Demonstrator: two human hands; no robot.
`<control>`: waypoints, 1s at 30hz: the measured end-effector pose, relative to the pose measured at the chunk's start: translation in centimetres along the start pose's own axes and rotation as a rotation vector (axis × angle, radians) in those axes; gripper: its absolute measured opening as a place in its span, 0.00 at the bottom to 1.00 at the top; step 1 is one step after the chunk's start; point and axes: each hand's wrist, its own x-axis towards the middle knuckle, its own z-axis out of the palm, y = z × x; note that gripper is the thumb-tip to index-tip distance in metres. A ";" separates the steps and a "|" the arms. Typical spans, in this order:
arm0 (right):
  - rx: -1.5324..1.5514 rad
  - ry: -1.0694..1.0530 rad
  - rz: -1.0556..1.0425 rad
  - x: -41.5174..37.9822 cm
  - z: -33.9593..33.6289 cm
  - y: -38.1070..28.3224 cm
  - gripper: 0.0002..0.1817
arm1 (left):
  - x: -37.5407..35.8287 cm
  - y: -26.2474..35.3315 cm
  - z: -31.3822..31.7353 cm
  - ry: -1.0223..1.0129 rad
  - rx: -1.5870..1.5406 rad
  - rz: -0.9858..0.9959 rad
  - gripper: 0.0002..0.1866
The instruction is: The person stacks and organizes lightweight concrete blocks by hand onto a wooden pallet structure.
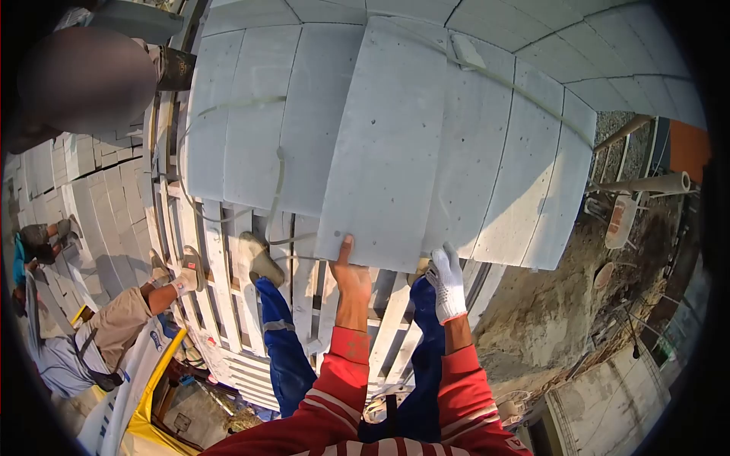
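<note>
Block (384, 144), pale grey, long and flat, lay overlapping its neighbours in a row of similar slabs (258, 129), its near end above white wooden slats (211, 285). We had our hands apart: the bare left hand (351, 280) clamped its near edge, thumb on top, while the white-gloved right hand (447, 281) was at the near right corner, its grip too hidden to tell.
</note>
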 end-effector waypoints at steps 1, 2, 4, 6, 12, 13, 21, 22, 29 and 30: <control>0.092 -0.069 0.040 2.1 0.9 -1.1 0.44 | -0.7 0.8 0.2 -0.001 -0.014 0.002 0.37; 0.155 -0.181 0.077 3.4 2.3 -3.1 0.46 | -1.3 1.8 1.2 0.029 -0.010 -0.033 0.38; 0.166 -0.278 0.039 3.7 5.5 -6.9 0.49 | -2.2 3.5 2.1 0.112 0.013 -0.096 0.40; 0.100 -0.268 -0.057 3.3 7.9 -9.6 0.51 | -4.0 4.6 1.9 0.091 0.049 -0.081 0.39; -0.087 -0.103 -0.089 3.0 9.2 -8.6 0.50 | -15.8 12.4 -3.6 0.238 0.082 -0.200 0.23; -0.065 -0.155 -0.113 2.5 9.8 -7.3 0.48 | -17.2 13.4 -5.8 0.269 0.102 -0.230 0.23; 0.312 -0.524 0.194 5.4 8.4 3.9 0.38 | -19.5 16.3 -15.4 0.442 0.439 -0.008 0.42; 0.290 -0.558 0.193 6.4 7.4 4.3 0.38 | -19.2 15.7 -16.0 0.445 0.572 -0.025 0.44; 0.107 -0.604 0.300 -2.4 13.2 -1.0 0.40 | -21.1 18.4 -19.2 0.378 -0.046 -0.183 0.43; 0.032 -0.663 0.327 -3.2 14.1 -1.6 0.39 | -22.2 19.7 -19.8 0.346 -0.150 -0.197 0.41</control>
